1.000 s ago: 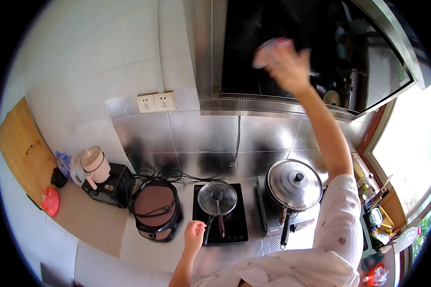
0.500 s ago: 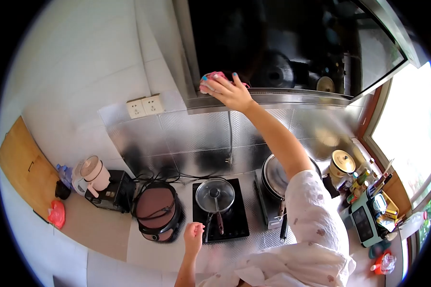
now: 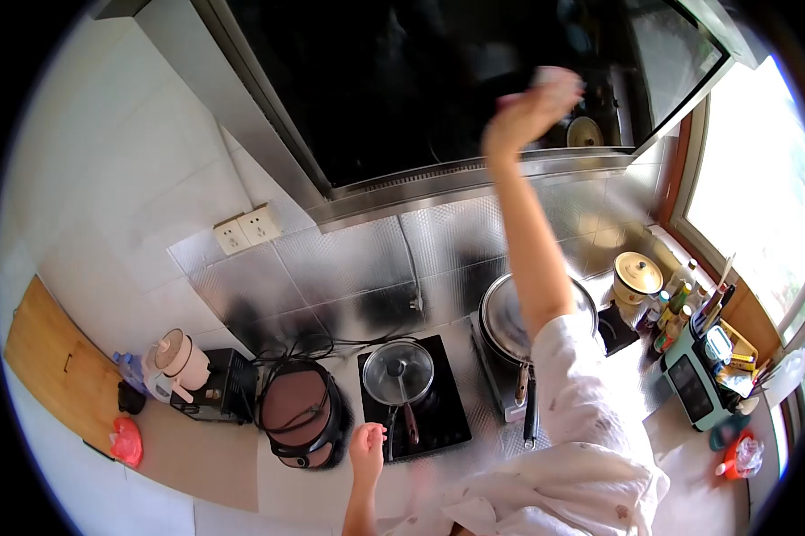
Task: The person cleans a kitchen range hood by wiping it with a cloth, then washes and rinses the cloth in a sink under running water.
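While the left hand [image 3: 367, 447] stays curled, the right hand [image 3: 529, 118] shifts rightward along the hood [image 3: 394, 89]. It clutches a cloth [image 3: 554, 74].

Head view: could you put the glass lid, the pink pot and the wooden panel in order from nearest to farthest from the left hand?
From the left hand:
1. Glass lid: just ahead, slightly right.
2. Pink pot: off to the left, farther forward.
3. Wooden panel: far left.
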### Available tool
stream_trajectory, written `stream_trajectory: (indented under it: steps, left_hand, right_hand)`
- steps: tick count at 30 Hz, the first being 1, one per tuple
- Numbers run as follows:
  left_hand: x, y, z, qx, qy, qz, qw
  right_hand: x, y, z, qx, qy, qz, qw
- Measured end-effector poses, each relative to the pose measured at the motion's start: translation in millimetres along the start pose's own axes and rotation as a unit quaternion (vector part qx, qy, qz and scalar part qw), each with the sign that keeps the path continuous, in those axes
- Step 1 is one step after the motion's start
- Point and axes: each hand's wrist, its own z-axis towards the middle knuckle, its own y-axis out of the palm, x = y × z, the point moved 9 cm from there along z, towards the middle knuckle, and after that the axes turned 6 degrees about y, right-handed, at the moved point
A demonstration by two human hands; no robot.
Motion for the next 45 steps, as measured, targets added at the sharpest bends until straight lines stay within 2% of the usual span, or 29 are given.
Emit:
stream_trajectory:
  steps: [2, 4, 6, 9, 10, 11, 12, 13, 14, 16, 17, 18, 19, 20, 22, 25, 26, 27, 28, 29, 31, 33, 36, 37, 39, 40, 43, 44, 45]
  left_hand:
    - [-0.8, 3.3, -1.6, 0.001, -0.013, -0.006, 1.0]
    - [-3.0, 8.8, -2.2, -0.011, -0.014, -0.005, 1.0]
    - [-1.1, 15.0, -2.2, -0.022, -0.016, -0.006, 1.0]
    - [5.6, 26.6, 3.4, -0.038, -0.015, -0.006, 0.999]
    - [5.2, 31.2, 5.5, -0.046, -0.019, -0.021, 0.999]
    - [5.2, 32.3, 6.1, -0.054, -0.023, -0.035, 0.998]
    - [5.2, 33.0, 6.6, -0.061, -0.027, -0.032, 0.997]
    - [1.6, 30.9, 7.0, -0.061, -0.024, -0.031, 0.997]
    - [-4.3, 30.1, 5.3, -0.066, -0.011, -0.024, 0.997]
    - [-5.4, 27.8, 7.2, -0.066, 0.024, -0.023, 0.997]
    - [-4.4, 22.7, 5.8, -0.062, 0.021, -0.02, 0.998]
    - [-0.2, 15.5, 6.4, -0.054, -0.001, -0.005, 0.999]
    - [0.8, 7.8, 4.8, -0.044, -0.026, 0.011, 0.999]
    - [5.9, 0.4, 5.0, -0.025, 0.003, -0.006, 1.0]
    - [5.7, -11.5, 1.2, -0.004, -0.009, -0.005, 1.0]
    - [3.2, -25.0, -2.7, 0.012, -0.029, 0.002, 1.0]
    - [5.4, -28.9, -4.4, 0.012, -0.023, 0.029, 0.999]
    - [7.9, -33.6, -5.4, 0.01, -0.016, 0.057, 0.998]
    - [8.7, -38.1, -6.4, 0.007, -0.014, 0.062, 0.998]
    - [7.0, -43.9, -8.0, 0.014, -0.022, 0.061, 0.998]
    - [3.6, -50.7, -9.4, 0.012, -0.026, 0.061, 0.998]
    - [-4.7, -59.5, -10.7, 0.024, -0.054, 0.023, 0.998]
    - [-9.1, -65.7, -7.7, 0.01, -0.059, 0.02, 0.998]
    - [-12.7, -65.9, -10.1, 0.011, -0.075, 0.023, 0.997]
    - [-15.8, -64.0, -10.4, 0.001, -0.064, 0.039, 0.997]
    - [-16.0, -62.5, -11.5, 0.009, -0.065, 0.045, 0.997]
    - [-13.3, -50.0, -22.4, 0.034, -0.058, 0.047, 0.997]
    - [-11.0, -46.0, -27.1, 0.059, -0.067, 0.045, 0.995]
    - [-7.3, -38.5, -33.8, 0.083, -0.078, 0.042, 0.993]
  right_hand:
    - [-44.5, 20.6, -80.4, -0.12, -0.137, 0.031, 0.983]
    - [-90.3, 26.4, -149.0, -0.321, -0.328, 0.088, 0.884]
    - [-105.3, 24.9, -194.8, -0.346, -0.463, 0.045, 0.815]
    - [-81.2, 22.0, -200.1, -0.377, -0.566, 0.004, 0.733]
    - [-68.5, 16.3, -177.4, -0.371, -0.572, 0.002, 0.731]
    - [-46.4, 18.4, -147.7, -0.446, -0.514, -0.006, 0.733]
    - [-15.5, 14.5, -116.2, -0.42, -0.445, 0.039, 0.79]
    - [28.4, 8.3, -94.8, -0.267, -0.457, -0.056, 0.846]
    - [54.9, 0.0, -58.7, -0.212, -0.376, -0.116, 0.894]
    - [88.2, -20.7, 3.1, -0.103, -0.161, -0.098, 0.977]
    - [108.5, -30.0, 13.9, -0.112, 0.04, 0.017, 0.993]
    - [124.6, -29.2, 3.6, -0.061, 0.177, 0.088, 0.978]
    - [125.3, -26.4, -14.0, -0.032, 0.186, 0.048, 0.981]
    - [125.5, -23.8, -31.8, -0.003, 0.196, 0.008, 0.981]
    - [71.5, -11.5, -84.2, -0.001, 0.151, -0.036, 0.988]
    - [-43.3, 16.8, -174.6, -0.106, -0.056, -0.032, 0.992]
    - [-75.5, 23.1, -198.8, -0.143, -0.134, 0.006, 0.981]
    - [-102.0, 28.8, -214.1, -0.204, -0.161, 0.141, 0.955]
    - [-123.2, 30.9, -227.9, -0.237, -0.253, 0.113, 0.931]
    - [-128.0, 28.6, -225.5, -0.196, -0.266, 0.081, 0.94]
    - [-118.6, 28.5, -219.7, -0.262, -0.315, 0.08, 0.909]
    - [-58.0, 28.8, -198.4, -0.241, -0.25, 0.055, 0.936]
    - [46.4, 3.1, -104.9, -0.111, -0.117, -0.037, 0.986]
    - [78.1, -10.5, -63.5, -0.096, 0.042, 0.009, 0.994]
    - [142.5, -30.7, -9.3, -0.007, 0.099, -0.022, 0.995]
    - [178.4, -38.0, 9.8, 0.001, 0.232, 0.078, 0.97]
    - [252.0, -36.6, 31.4, -0.007, 0.364, 0.174, 0.915]
    - [274.2, -30.2, 27.7, -0.002, 0.314, 0.14, 0.939]
    - [257.2, -33.4, 30.1, 0.006, 0.307, 0.168, 0.937]
